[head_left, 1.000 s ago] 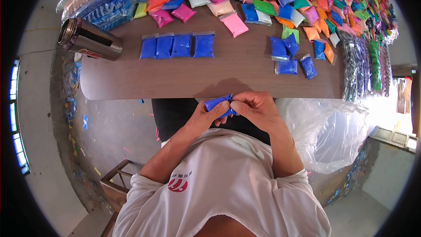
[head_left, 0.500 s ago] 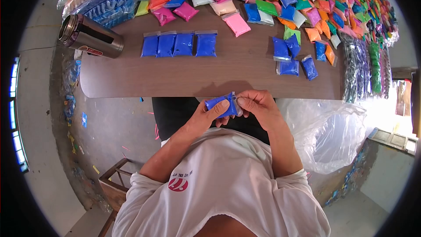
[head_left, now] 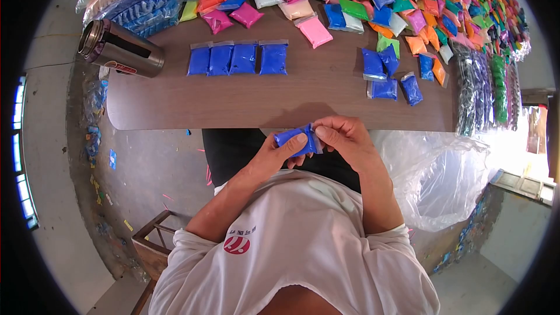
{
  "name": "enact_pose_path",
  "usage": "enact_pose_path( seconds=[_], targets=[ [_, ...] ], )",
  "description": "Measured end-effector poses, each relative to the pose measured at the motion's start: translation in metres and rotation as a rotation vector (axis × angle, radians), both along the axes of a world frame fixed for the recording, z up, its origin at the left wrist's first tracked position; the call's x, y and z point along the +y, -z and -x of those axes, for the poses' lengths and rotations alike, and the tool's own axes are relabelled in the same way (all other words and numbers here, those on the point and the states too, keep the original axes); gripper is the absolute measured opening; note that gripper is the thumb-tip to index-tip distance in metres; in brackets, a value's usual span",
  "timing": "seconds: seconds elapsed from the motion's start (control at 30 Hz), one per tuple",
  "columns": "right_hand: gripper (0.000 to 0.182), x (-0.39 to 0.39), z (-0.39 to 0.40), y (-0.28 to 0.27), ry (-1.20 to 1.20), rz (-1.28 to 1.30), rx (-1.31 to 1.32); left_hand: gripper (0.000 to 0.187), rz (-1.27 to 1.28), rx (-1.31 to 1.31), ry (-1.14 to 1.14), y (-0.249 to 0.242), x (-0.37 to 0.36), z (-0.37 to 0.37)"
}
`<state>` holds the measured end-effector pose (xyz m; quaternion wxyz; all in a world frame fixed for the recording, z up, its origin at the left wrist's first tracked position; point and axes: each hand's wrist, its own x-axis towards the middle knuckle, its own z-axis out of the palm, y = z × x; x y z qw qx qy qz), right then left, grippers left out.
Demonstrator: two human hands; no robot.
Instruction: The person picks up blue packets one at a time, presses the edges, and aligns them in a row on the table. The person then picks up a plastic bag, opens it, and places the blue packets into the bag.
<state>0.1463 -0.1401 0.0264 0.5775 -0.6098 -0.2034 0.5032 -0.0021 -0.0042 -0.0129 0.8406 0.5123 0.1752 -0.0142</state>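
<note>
A small blue packet with a clear edge is between my hands, just off the table's near edge. My left hand grips its left part, thumb across the top. At the packet's clear right end, my right hand pinches the edge between thumb and fingers. On the brown table, several blue packets lie side by side in a row, their clear edges away from me. More blue packets lie loosely grouped on the right.
A steel flask lies at the table's left. Colourful packets are heaped along the far side and right. Bagged strips hang at the right edge. A clear plastic bag is below right, a wooden stool below left.
My right hand has shifted slightly up along the packet's clear end. The packet has moved very slightly, still held by both hands.
</note>
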Motion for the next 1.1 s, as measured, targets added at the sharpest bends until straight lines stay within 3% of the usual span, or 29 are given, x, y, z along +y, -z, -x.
enact_pose_path(
  seconds=[0.17, 0.37, 0.57, 0.67, 0.87, 1.1],
  targets=[
    [0.021, 0.003, -0.002, 0.002, 0.050, 0.031, -0.075, 0.043, -0.069, 0.049, 0.067, 0.008, -0.001, 0.001],
    [0.019, 0.003, -0.001, -0.003, -0.023, -0.058, 0.030, 0.042, -0.108, 0.092, 0.084, 0.006, 0.000, 0.002],
    [0.016, 0.002, 0.004, 0.000, -0.022, -0.010, -0.164, 0.044, -0.111, 0.093, 0.030, 0.006, -0.005, 0.001],
    [0.016, -0.002, 0.005, 0.003, -0.099, -0.042, -0.389, 0.045, -0.157, 0.111, 0.059, 0.002, -0.004, 0.002],
    [0.024, -0.007, 0.002, 0.016, -0.040, -0.306, 0.258, 0.048, 0.042, -0.018, 0.085, -0.027, -0.005, 0.000],
    [0.026, -0.010, 0.002, 0.025, 0.009, -0.317, 0.396, 0.052, 0.092, -0.031, 0.114, -0.019, -0.001, 0.003]
  ],
)
